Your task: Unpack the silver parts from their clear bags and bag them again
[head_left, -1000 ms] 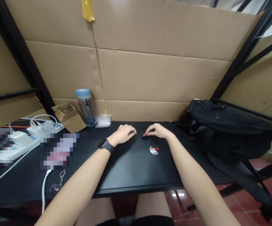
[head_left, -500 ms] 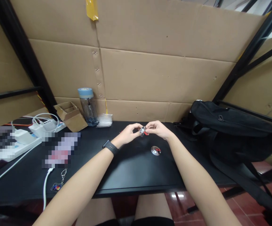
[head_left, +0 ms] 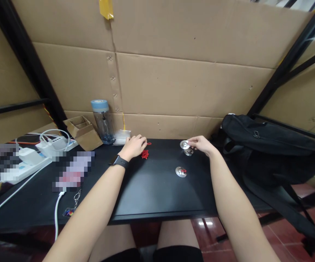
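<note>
At the red cords, my left hand (head_left: 135,146) has its fingers curled downward, and a red cord loop (head_left: 149,143) pokes out at the fingertips. Just below that hand lies a small pile of red cord loops (head_left: 145,154). Further right, my right hand (head_left: 203,145) pinches a silvery finger cymbal (head_left: 184,145) by its edge, slightly above the table. Under it, partly covered, is more shiny round metal (head_left: 189,152); whether one cymbal or several, I cannot tell. Nearer to me lies a finger cymbal (head_left: 179,173) with a red loop at its centre.
The black table (head_left: 157,196) has a cardboard wall (head_left: 168,87) behind it. At back left stand an open carton (head_left: 83,134), a bottle (head_left: 103,123) and a clear plastic packet (head_left: 121,137). Power strips, a cable and a keychain lie left; a black backpack (head_left: 266,145) sits right.
My hands have parted from the cymbal with red they held together. The left went left to the red cords, uncovering the pile; the right moved right and now holds a cymbal there.
</note>
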Demonstrator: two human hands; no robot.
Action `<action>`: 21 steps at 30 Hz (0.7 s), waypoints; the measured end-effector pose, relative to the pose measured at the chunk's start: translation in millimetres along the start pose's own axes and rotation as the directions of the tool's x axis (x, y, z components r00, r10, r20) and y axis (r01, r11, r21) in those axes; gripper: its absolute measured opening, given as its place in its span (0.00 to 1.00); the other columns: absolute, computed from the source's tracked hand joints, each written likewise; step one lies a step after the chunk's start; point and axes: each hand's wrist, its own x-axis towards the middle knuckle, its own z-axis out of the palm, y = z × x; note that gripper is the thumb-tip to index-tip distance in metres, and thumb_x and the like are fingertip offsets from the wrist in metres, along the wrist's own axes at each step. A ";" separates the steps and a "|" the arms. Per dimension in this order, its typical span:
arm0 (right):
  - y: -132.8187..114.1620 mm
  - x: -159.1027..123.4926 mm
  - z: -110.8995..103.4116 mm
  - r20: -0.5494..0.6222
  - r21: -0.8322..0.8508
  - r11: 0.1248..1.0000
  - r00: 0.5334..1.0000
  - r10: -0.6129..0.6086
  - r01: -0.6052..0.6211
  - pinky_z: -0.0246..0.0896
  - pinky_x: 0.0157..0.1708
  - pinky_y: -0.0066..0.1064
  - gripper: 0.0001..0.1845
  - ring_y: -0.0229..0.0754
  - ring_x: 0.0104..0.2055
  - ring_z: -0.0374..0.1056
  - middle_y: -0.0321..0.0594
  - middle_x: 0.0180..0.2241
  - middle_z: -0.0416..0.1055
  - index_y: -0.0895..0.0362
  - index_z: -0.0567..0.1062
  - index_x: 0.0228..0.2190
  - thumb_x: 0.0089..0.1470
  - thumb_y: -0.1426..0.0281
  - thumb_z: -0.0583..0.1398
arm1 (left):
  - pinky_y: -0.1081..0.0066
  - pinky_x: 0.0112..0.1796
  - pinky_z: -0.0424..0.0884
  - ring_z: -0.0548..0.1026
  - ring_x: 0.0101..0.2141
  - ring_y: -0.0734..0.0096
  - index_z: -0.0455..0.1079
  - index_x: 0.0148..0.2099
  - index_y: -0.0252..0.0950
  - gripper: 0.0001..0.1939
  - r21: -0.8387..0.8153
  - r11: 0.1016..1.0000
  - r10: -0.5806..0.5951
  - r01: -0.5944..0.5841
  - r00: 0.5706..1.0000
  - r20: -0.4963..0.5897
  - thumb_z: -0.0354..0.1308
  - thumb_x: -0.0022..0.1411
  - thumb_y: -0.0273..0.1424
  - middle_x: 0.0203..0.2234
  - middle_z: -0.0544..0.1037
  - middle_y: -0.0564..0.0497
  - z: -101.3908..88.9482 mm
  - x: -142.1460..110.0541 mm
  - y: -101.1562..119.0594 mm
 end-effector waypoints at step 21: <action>-55.7 -35.3 45.2 0.661 -0.482 0.875 0.674 0.331 0.043 0.54 0.21 0.26 0.20 0.38 0.23 0.70 0.39 0.24 0.78 0.57 0.75 0.23 0.34 0.58 0.75 | 0.60 0.47 0.63 0.74 0.44 0.53 0.79 0.34 0.39 0.19 -0.103 0.992 0.071 -0.070 0.997 0.009 0.51 0.68 0.42 0.38 0.80 0.41 6.2 2.2 -4.3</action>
